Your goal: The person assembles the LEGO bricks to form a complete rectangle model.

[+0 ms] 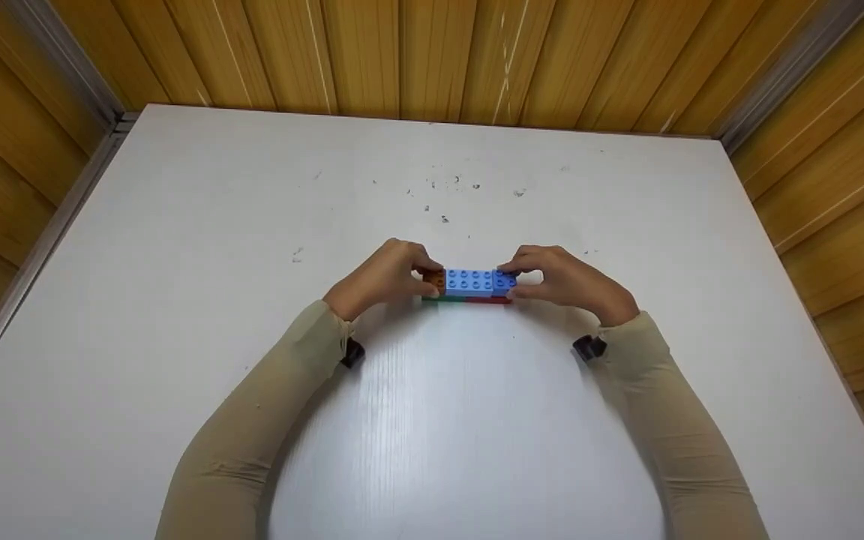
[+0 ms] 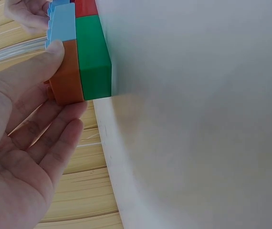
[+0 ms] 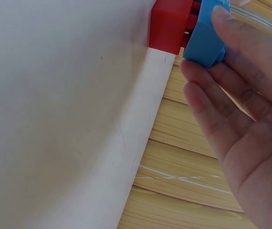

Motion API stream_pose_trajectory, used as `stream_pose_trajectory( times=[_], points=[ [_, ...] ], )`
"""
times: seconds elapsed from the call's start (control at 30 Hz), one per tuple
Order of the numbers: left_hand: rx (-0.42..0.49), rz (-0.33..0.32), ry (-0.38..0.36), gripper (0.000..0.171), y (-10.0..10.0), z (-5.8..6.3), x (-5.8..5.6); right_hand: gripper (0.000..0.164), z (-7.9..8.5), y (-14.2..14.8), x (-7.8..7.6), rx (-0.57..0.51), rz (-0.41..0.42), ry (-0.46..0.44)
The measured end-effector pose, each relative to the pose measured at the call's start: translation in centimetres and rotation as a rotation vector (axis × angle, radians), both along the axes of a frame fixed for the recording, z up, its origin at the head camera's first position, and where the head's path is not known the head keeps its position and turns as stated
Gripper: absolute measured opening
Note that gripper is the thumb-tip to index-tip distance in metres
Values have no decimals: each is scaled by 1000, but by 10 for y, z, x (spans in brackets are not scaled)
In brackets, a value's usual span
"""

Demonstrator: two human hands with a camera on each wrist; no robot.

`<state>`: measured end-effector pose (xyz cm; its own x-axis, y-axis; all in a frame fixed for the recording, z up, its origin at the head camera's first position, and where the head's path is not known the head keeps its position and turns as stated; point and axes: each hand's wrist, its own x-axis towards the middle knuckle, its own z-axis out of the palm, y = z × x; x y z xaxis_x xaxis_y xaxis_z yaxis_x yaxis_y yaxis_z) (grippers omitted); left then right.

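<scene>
A short two-layer row of toy building bricks stands on the white table. In its lower layer are a green brick (image 2: 94, 59) and a red brick (image 3: 168, 26). On top lie an orange-brown brick (image 2: 69, 78), a light blue brick (image 1: 469, 282) and a blue brick (image 3: 204, 40). My left hand (image 1: 387, 274) pinches the orange-brown brick at the left end between thumb and fingers. At the right end my right hand (image 1: 571, 277) pinches the blue brick. A gap with red studs shows between the blue brick and the red one below, in the right wrist view.
The white table (image 1: 177, 337) has small dark marks beyond the bricks. Wood-patterned panels (image 1: 432, 60) rise behind it and at both sides, with metal posts at the corners. A small black device (image 1: 590, 348) sits at the right wrist, another (image 1: 353, 352) at the left.
</scene>
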<state>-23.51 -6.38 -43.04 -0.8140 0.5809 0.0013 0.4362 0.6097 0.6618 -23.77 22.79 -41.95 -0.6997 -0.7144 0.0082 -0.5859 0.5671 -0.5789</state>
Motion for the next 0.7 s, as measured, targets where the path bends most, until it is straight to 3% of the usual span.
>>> stream_pose_trajectory(
  times=[0.27, 0.7],
  points=[
    [3, 0, 3, 40, 0, 0, -1, 42, 2, -2, 0, 33, -11, -18],
    [5, 32, -61, 42, 1, 2, -2, 40, 0, -1, 0, 19, -2, -2]
  ],
)
